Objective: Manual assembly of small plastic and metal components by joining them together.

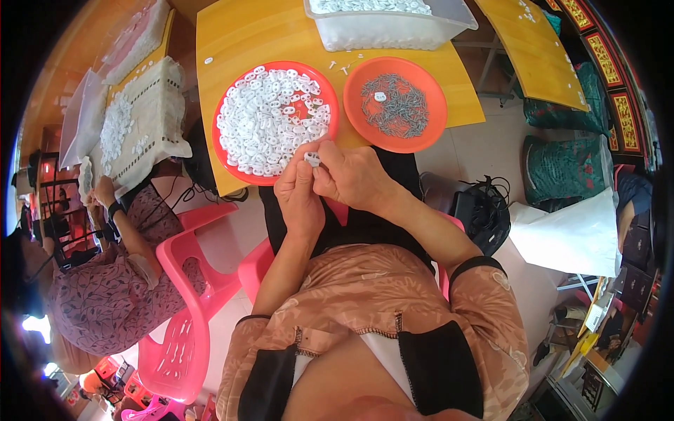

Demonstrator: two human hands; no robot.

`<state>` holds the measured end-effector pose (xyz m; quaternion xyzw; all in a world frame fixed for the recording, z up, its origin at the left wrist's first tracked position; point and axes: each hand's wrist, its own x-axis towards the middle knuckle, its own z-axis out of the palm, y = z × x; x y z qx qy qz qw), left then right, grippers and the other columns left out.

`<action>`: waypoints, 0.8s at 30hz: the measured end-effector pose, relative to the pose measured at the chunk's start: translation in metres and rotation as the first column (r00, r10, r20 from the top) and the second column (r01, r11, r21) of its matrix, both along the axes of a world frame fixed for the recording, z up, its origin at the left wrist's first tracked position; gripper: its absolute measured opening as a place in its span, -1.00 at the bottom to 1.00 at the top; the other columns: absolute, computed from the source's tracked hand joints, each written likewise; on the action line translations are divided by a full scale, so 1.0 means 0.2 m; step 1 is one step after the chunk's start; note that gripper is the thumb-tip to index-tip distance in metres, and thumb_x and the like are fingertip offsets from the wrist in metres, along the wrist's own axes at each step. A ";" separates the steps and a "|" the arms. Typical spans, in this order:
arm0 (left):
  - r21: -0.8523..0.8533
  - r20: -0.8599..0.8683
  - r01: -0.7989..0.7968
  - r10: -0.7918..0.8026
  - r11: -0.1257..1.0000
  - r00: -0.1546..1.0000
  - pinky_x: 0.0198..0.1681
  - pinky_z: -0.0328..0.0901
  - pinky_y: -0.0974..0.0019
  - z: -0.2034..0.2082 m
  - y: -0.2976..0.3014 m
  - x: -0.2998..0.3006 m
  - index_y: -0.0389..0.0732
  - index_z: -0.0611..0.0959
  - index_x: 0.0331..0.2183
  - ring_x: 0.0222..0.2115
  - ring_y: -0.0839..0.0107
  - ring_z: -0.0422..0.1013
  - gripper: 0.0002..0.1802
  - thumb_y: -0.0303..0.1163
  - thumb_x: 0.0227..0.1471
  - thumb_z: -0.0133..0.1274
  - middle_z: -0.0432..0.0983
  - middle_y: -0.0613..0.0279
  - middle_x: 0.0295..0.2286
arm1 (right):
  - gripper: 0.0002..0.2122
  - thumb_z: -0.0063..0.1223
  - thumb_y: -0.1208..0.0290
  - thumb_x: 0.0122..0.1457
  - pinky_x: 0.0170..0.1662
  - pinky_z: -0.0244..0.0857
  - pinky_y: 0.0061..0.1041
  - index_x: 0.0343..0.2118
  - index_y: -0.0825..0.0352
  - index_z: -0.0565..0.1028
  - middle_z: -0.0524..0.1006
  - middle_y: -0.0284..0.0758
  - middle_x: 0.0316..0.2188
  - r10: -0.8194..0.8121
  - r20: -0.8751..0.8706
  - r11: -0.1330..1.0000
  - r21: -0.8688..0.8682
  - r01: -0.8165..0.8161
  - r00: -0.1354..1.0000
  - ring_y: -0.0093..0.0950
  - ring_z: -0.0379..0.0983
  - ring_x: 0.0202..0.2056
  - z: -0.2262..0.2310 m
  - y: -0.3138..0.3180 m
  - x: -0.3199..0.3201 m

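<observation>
White plastic two-holed piece (312, 159), pinched between fingertips of your left hand (298, 188) and right hand (357, 177), near the red tray (334, 105) heaped with similar pieces (260, 123): a steady left hold, with small right-finger movements, should best keep it from slipping.

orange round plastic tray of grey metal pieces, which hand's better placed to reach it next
Likely the right hand: it is nearer the orange tray, while the left hand is nearer the red round plastic tray of small white pieces.
</observation>
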<state>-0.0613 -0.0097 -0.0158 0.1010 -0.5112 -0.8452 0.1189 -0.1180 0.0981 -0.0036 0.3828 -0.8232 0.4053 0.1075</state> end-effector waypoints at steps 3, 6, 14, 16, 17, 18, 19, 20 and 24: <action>0.028 -0.025 0.003 -0.002 1.000 1.000 0.07 0.17 0.29 0.01 0.00 0.01 -0.40 0.43 -0.08 -0.03 0.28 0.31 -0.58 -0.24 0.19 -0.17 0.37 -0.06 -0.05 | -0.78 0.00 0.35 0.02 -0.65 0.25 -0.36 -0.39 0.40 0.31 0.37 -0.24 -0.75 -0.012 -0.013 1.000 -0.028 0.012 1.000 -0.27 0.40 -0.69 0.01 -0.01 0.01; 0.070 0.018 -0.005 0.003 0.998 1.000 0.06 0.18 0.29 0.01 0.01 0.02 -0.38 0.44 -0.09 -0.03 0.29 0.31 -0.60 -0.24 0.19 -0.17 0.38 -0.05 -0.06 | -0.78 -0.01 0.36 0.02 -0.64 0.25 -0.36 -0.40 0.40 0.30 0.37 -0.23 -0.74 -0.008 0.023 0.999 -0.036 0.009 1.000 -0.26 0.40 -0.68 0.00 -0.01 0.03; 0.108 -0.054 -0.047 0.053 0.993 0.997 0.05 0.21 0.28 0.02 -0.01 0.01 -0.39 0.39 -0.03 -0.07 0.30 0.33 -0.53 -0.21 0.18 -0.15 0.36 0.02 -0.05 | -0.73 -0.06 0.34 0.07 -0.62 0.27 -0.34 -0.28 0.47 0.34 0.41 -0.19 -0.71 0.058 0.035 0.995 -0.085 -0.055 0.998 -0.25 0.42 -0.67 0.04 -0.06 0.02; 0.105 -0.072 -0.056 0.063 0.993 0.995 0.03 0.21 0.30 0.03 -0.02 0.00 -0.40 0.41 -0.05 -0.08 0.33 0.33 -0.56 -0.23 0.19 -0.15 0.38 0.01 -0.07 | -0.78 -0.07 0.36 0.09 -0.61 0.25 -0.31 -0.30 0.43 0.34 0.41 -0.19 -0.71 0.078 0.088 0.991 -0.115 -0.068 0.993 -0.22 0.41 -0.66 0.06 -0.07 0.02; 0.103 -0.087 -0.062 0.071 0.993 0.994 0.02 0.21 0.32 0.03 -0.03 -0.01 -0.41 0.44 -0.07 -0.09 0.36 0.34 -0.58 -0.26 0.19 -0.15 0.40 0.01 -0.08 | -0.82 -0.09 0.38 0.11 -0.60 0.24 -0.29 -0.32 0.40 0.34 0.41 -0.18 -0.70 0.097 0.143 0.987 -0.144 -0.077 0.985 -0.19 0.40 -0.65 0.06 -0.07 0.02; 0.102 -0.090 -0.065 0.075 0.993 0.993 0.02 0.21 0.32 0.03 -0.03 -0.01 -0.41 0.44 -0.07 -0.09 0.36 0.34 -0.58 -0.26 0.19 -0.15 0.40 0.01 -0.08 | -0.82 -0.09 0.38 0.11 -0.60 0.24 -0.29 -0.32 0.40 0.34 0.41 -0.18 -0.70 0.101 0.141 0.986 -0.145 -0.080 0.985 -0.19 0.40 -0.65 0.06 -0.07 0.02; 0.090 -0.096 -0.065 0.074 0.994 0.993 0.02 0.21 0.32 0.04 -0.03 -0.01 -0.41 0.44 -0.07 -0.09 0.36 0.34 -0.58 -0.25 0.19 -0.15 0.40 0.01 -0.09 | -0.85 -0.11 0.39 0.14 -0.60 0.22 -0.28 -0.33 0.38 0.33 0.41 -0.17 -0.69 0.128 0.209 0.977 -0.195 -0.087 0.970 -0.17 0.40 -0.64 0.05 -0.06 0.03; 0.078 -0.103 -0.064 0.072 0.995 0.992 0.01 0.22 0.32 0.04 -0.03 -0.01 -0.41 0.44 -0.08 -0.09 0.35 0.34 -0.58 -0.25 0.19 -0.15 0.41 0.01 -0.09 | -0.87 -0.14 0.40 0.16 -0.59 0.21 -0.28 -0.34 0.36 0.32 0.41 -0.15 -0.69 0.157 0.275 0.965 -0.246 -0.089 0.949 -0.15 0.39 -0.62 0.04 -0.06 0.03; 0.093 -0.090 -0.051 0.060 0.994 0.994 0.01 0.22 0.32 0.01 -0.04 0.00 -0.41 0.44 -0.08 -0.09 0.35 0.35 -0.58 -0.24 0.19 -0.15 0.41 0.01 -0.10 | -0.87 -0.20 0.40 0.21 -0.58 0.18 -0.33 -0.34 0.36 0.34 0.36 -0.15 -0.71 0.195 0.376 0.933 -0.355 -0.053 0.906 -0.22 0.37 -0.66 0.04 -0.05 0.06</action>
